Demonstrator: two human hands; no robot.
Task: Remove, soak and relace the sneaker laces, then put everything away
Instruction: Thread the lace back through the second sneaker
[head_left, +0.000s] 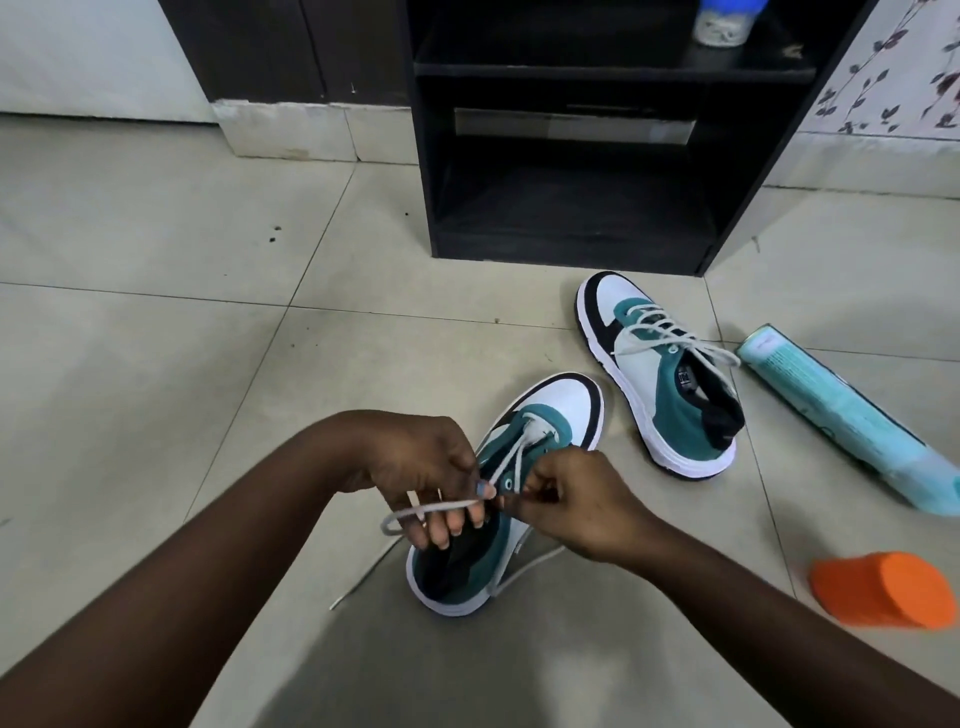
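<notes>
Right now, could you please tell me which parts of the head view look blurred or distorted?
Head view: the orange cup at the right edge is smeared; wide-angle distortion bows the tile lines on the floor; the near sneaker and both hands are fairly sharp.

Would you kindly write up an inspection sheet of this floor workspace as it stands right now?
Surface: pale tiled floor, a few dark specks.
Job's things: near sneaker partly laced, lace looped loose with ends trailing on the floor; far sneaker laced, standing apart.
Clutter: teal tube lying on its side; orange container on its side.
Grippers: left hand pinches the lace loop; right hand pinches the lace at an eyelet.
Cables: nothing seen.
Surroundings: black open shelf unit with a jar on top shelf; floral wall at right.
</notes>
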